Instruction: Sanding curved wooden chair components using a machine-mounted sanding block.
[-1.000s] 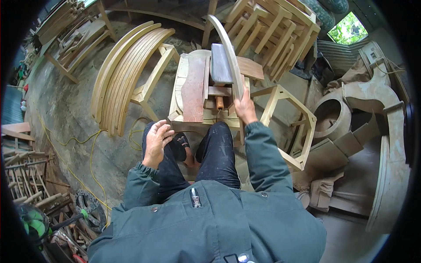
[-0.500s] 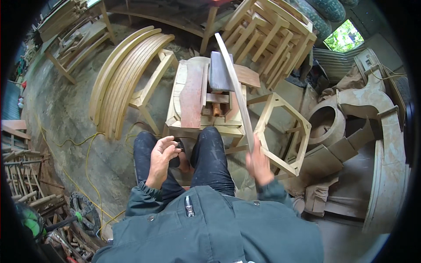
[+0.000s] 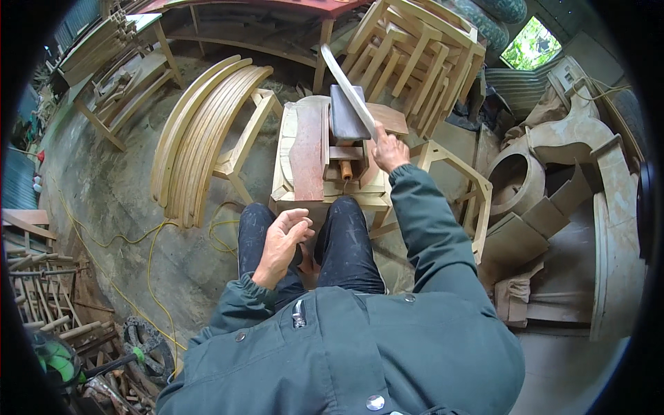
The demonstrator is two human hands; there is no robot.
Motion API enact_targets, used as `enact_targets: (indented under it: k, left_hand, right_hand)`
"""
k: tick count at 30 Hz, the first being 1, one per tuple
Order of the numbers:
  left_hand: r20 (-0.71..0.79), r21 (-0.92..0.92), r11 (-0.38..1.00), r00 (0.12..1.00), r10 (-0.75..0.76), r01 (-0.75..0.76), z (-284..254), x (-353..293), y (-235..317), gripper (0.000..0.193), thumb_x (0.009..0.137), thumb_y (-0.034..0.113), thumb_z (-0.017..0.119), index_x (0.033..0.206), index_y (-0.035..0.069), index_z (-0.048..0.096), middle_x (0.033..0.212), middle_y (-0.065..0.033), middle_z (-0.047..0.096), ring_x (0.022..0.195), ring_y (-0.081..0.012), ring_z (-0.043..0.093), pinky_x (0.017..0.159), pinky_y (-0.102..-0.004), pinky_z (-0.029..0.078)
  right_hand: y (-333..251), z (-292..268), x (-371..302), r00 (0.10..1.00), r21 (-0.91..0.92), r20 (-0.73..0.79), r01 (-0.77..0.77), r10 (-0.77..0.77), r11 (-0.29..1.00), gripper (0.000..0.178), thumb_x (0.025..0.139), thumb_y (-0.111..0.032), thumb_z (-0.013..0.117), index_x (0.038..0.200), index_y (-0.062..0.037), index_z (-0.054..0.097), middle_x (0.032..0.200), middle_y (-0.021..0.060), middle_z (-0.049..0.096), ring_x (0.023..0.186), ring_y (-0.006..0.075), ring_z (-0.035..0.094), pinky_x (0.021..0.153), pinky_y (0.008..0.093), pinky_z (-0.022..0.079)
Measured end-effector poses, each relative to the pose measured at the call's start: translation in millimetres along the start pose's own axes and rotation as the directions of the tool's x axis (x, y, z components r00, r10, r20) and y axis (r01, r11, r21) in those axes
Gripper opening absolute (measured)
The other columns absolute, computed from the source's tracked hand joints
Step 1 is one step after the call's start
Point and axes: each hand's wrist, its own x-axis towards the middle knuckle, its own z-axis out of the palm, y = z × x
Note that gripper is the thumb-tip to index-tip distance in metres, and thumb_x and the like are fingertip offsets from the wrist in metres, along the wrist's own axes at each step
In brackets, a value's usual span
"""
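Note:
My right hand is closed round the near end of a slim curved wooden strip. The strip slants up and left past a flat grey block on a low wooden workbench and appears to rest along the block's right edge. Above my left thigh, my left hand hangs with loosely curled fingers, the thumb apart, and nothing visible in it. Beside the grey block lies a reddish board. An orange-brown cylinder sits below the block.
Several curved wooden pieces rest on a wooden frame to the left. Wooden frames are stacked behind the bench, and another frame stands at its right. A yellow cord crosses the floor. Large carved parts lie far right.
My right hand has moved forward, up and slightly left, pushing the curved strip away from me across the grey block. The left hand has shifted a little right in the view.

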Motion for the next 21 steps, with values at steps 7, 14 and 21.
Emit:
enact_targets:
  k: [7, 14, 21]
  left_hand:
    - [0.099, -0.112, 0.977, 0.98, -0.17, 0.181, 13, 16, -16, 0.035, 0.104, 0.02, 0.067, 0.134, 0.004, 0.061, 0.114, -0.0085, 0.069, 0.099, -0.0184, 0.07, 0.089, -0.0309, 0.056]
    - [0.228, -0.493, 0.788, 0.929, -0.291, 0.368, 88, 120, -27, 0.055, 0.105, 0.049, 0.058, 0.136, 0.004, 0.053, 0.12, -0.0121, 0.066, 0.106, -0.0263, 0.067, 0.091, -0.0414, 0.055]
    - [0.136, -0.781, 0.619, 0.99, 0.041, 0.082, 48, 164, 27, 0.019, 0.093, 0.018, 0.071, 0.087, 0.006, 0.058, 0.076, -0.0043, 0.054, 0.077, -0.019, 0.057, 0.077, -0.033, 0.053]
  right_hand:
    - [33, 33, -126, 0.992, 0.114, -0.067, 0.119, -0.112, 0.986, 0.095, 0.084, -0.017, 0.066, 0.166, -0.0247, 0.019, 0.1, 0.0261, 0.065, 0.083, 0.0503, 0.069, 0.078, 0.0603, 0.057]
    - [69, -22, -370, 0.958, 0.202, -0.215, 0.236, -0.191, 0.951, 0.088, 0.067, -0.007, 0.073, 0.152, -0.0172, 0.054, 0.086, 0.0106, 0.066, 0.073, 0.0309, 0.068, 0.064, 0.0441, 0.057]
    - [78, -61, -376, 0.875, 0.97, -0.235, 0.186, 0.423, 0.155, 0.06, 0.1, -0.039, 0.074, 0.141, 0.0013, 0.06, 0.107, 0.0073, 0.069, 0.094, 0.0172, 0.065, 0.086, 0.0342, 0.056]
